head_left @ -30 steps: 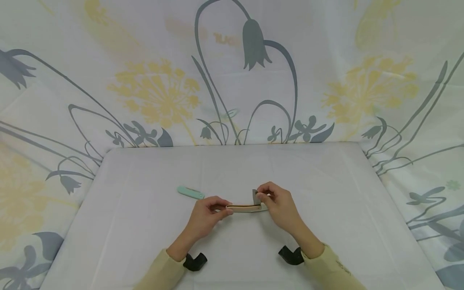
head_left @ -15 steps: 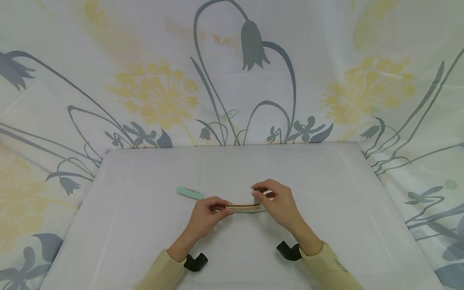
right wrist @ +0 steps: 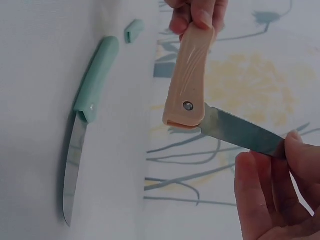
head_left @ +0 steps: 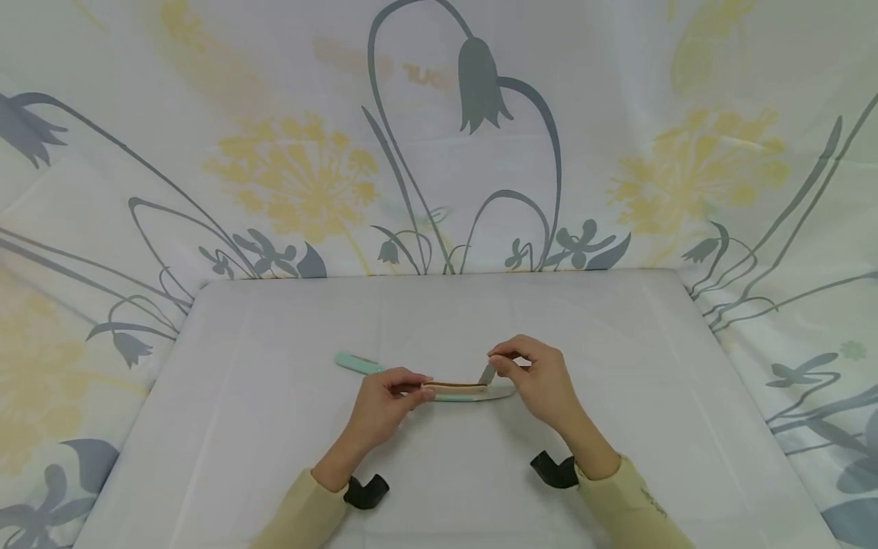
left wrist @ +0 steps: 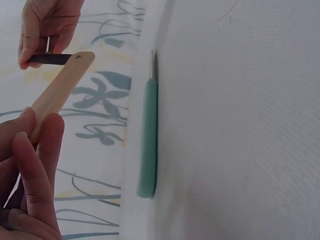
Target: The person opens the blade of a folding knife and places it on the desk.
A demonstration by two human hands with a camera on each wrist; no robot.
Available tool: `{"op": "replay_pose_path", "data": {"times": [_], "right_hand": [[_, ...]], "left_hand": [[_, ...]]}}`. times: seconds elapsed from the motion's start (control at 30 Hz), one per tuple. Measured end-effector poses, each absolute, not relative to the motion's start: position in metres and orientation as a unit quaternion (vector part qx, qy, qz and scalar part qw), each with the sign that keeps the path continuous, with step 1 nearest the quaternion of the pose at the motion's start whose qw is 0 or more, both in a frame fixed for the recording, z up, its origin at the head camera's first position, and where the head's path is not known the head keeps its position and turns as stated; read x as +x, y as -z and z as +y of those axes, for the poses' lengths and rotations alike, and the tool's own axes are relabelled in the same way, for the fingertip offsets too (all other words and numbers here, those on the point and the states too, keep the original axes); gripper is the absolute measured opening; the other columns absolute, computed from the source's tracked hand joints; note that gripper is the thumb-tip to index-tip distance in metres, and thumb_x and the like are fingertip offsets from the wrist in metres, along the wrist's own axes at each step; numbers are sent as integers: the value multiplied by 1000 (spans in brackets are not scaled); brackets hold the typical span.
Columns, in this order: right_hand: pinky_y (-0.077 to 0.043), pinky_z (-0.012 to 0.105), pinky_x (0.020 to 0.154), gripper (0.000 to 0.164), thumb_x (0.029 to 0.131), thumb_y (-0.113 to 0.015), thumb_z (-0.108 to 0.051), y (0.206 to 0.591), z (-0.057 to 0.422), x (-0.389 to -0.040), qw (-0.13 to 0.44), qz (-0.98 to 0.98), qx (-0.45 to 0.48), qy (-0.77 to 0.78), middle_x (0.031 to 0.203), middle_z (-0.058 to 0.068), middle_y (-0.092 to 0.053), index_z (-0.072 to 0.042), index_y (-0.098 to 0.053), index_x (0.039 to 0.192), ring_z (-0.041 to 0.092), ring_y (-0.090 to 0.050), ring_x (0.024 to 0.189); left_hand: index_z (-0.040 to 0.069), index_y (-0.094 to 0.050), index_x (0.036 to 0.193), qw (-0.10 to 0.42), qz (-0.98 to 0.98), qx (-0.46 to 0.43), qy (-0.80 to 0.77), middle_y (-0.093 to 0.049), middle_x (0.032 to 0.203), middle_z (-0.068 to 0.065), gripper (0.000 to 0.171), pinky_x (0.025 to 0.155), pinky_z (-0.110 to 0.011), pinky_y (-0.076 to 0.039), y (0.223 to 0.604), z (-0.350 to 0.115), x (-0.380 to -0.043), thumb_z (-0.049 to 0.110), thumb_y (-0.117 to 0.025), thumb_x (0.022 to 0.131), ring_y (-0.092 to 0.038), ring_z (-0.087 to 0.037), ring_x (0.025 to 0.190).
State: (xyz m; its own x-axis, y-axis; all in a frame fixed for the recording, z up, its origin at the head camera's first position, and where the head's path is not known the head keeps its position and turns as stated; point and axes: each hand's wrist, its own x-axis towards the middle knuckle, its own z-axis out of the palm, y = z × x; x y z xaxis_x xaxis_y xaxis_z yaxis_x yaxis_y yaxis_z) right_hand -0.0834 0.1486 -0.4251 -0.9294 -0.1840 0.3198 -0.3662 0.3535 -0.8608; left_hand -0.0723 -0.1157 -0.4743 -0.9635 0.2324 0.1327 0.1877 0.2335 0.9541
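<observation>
I'm watching the left hand [head_left: 386,400] gripping the peach knife handle [right wrist: 187,75] above the table [head_left: 274,320] while the right hand [head_left: 542,380] is pinching the blade [right wrist: 239,131], which is leaning further outward than a moment ago, so it's seemingly swinging open past halfway

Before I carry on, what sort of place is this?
Likely a small screened-off tabletop workspace, though the wider room is hidden: flower-print fabric rises behind and on both sides of a white-covered table, with a peach folding knife held over it.
</observation>
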Motion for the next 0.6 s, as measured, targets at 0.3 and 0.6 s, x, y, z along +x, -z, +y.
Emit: {"op": "replay_pose_path", "data": {"times": [0.3,0.6], "right_hand": [[-58,32,77,7,94,-66,0,427,153,-84,35,-755,119,-644,98,19,-63,5,-65,99,18,-68,89],[-56,36,80,15,97,-60,4,433,155,-84,35,-686,70,-723,99,14,-59,16,-57,105,13,-66,89]], "left_hand": [[-3,-74,104,46,775,102,-622,-74,92,-14,19,62,-23,-53,459,-117,-71,3,-77,86,-69,-41,80],[-7,-72,105,57,774,90,-624,-73,92,-18,20,62,-22,-53,453,-118,-70,-1,-76,86,-67,-50,83]]}}
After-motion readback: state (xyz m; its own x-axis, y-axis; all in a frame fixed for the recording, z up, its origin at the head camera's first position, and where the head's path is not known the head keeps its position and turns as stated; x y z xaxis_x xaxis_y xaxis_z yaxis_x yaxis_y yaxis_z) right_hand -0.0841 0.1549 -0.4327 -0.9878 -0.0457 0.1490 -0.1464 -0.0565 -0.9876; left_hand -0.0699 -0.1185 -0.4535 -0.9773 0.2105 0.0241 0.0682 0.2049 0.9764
